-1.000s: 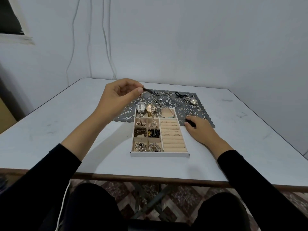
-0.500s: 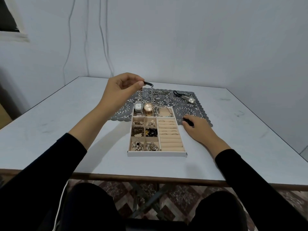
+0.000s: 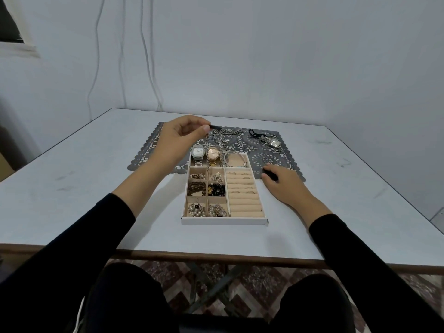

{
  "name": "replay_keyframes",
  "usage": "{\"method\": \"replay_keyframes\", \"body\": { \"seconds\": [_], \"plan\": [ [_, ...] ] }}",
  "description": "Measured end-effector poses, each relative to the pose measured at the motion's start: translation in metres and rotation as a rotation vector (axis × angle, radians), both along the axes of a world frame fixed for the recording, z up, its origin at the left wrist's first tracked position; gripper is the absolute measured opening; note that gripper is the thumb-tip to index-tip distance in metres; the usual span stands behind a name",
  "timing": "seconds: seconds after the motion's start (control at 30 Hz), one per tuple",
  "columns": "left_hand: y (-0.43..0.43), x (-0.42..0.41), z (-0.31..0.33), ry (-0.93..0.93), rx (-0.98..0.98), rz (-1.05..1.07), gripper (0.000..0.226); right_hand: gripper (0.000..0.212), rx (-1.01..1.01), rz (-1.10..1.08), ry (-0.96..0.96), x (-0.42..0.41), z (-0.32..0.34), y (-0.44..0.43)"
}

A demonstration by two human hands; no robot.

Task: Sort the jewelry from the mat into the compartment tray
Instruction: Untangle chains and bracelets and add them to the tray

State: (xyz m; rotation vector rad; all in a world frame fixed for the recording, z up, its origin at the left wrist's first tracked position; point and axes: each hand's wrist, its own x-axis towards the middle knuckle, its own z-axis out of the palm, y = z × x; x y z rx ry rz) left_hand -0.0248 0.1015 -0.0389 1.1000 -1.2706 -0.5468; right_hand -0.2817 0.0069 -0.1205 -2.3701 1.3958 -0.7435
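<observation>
The left hand [image 3: 179,140] is raised over the far left of the tray [image 3: 224,221], its thumb and forefinger pressed together in a grip on the dark end piece of a chain [image 3: 219,143]. From that pinch the chain hangs in silver loops. One strand drops in front of the two watches in the tray's far row. The rest trails back to a heap on the mat [image 3: 271,157] near its far edge, so part of the weight may still be lying there.

The right hand [image 3: 283,182] lies flat on the desk [image 3: 96,188] just beside the tray's right wall, at the mat's near edge. Its fingers are curled over something small and dark, and I cannot tell what that is or how firmly it is held.

To do this step well, lift straight up until the whole chain swings free of the heap. Pulling sideways would likely drag other pieces along or snag the mat's cut-out pattern. Then lower it slowly into the far right compartment, where a bangle [image 3: 234,158] already sits, letting it coil from the bottom up. Keep the hanging strand clear of the watch straps. The right hand looks well placed to steady the tray.

A small watch [image 3: 272,142] still waits near the mat's far right corner.
</observation>
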Motion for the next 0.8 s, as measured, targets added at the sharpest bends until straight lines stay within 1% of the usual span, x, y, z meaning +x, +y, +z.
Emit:
{"method": "replay_keyframes", "body": {
  "seconds": [0.27,0.53,0.8],
  "plan": [
    [-0.006,-0.004,-0.010,0.022,0.043,-0.004,0.011,0.033,-0.002,0.001,-0.006,0.000,0.004,0.004],
    [-0.007,-0.003,-0.017,0.044,0.053,-0.038,0.012,0.035,0.022,-0.004,-0.001,0.000,0.003,0.004],
    [-0.004,0.009,-0.032,-0.010,0.096,-0.046,0.013,0.037,0.024,-0.007,0.006,0.000,0.007,0.006]
  ]
}}
